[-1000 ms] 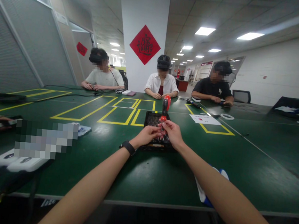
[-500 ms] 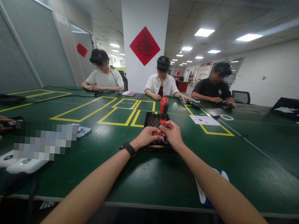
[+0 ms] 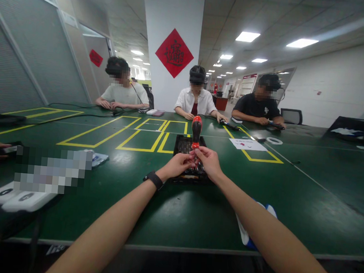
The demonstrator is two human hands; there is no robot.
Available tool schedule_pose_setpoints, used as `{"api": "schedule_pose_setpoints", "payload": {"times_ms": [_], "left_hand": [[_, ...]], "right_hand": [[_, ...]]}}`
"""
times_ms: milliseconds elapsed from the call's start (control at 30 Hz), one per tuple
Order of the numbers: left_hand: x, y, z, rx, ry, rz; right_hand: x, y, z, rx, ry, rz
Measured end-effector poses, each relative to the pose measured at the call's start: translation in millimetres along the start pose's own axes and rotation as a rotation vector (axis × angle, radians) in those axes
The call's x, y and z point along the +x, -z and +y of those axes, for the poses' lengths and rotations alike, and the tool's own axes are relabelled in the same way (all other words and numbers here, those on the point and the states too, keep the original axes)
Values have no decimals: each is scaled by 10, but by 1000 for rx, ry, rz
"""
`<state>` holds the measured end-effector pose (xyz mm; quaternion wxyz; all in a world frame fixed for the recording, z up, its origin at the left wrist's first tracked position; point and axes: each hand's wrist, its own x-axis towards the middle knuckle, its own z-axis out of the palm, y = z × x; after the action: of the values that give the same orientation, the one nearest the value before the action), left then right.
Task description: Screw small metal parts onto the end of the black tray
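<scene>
- Red-and-black screwdriver [image 3: 196, 131]: upright, handle up, over black tray [image 3: 176, 145].
- Right hand [image 3: 210, 161]: fingers pinching it just below handle.
- Left hand [image 3: 177, 166]: fingertips together at shaft, can't tell if gripping.
- Tray: on green table [image 3: 112, 209], near yellow tape outlines [image 3: 136, 150].

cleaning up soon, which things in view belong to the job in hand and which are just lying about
In use:
red-and-black screwdriver in right hand, left hand alongside
black crate beneath

Seemingly lying about:
white sheet
white ring
blue-and-white item by right forearm
</scene>
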<state>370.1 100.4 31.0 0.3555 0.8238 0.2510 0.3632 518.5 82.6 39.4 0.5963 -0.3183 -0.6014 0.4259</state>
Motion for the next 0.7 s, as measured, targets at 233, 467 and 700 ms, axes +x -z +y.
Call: {"api": "schedule_pose_setpoints", "payload": {"times_ms": [233, 467, 700], "left_hand": [[6, 8, 20, -72, 17, -33], [25, -17, -106, -86, 95, 48], [12, -19, -92, -103, 98, 16]], "right_hand": [[22, 3, 51, 64, -28, 52], [20, -8, 44, 18, 38, 82], [0, -19, 38, 11, 60, 72]]}}
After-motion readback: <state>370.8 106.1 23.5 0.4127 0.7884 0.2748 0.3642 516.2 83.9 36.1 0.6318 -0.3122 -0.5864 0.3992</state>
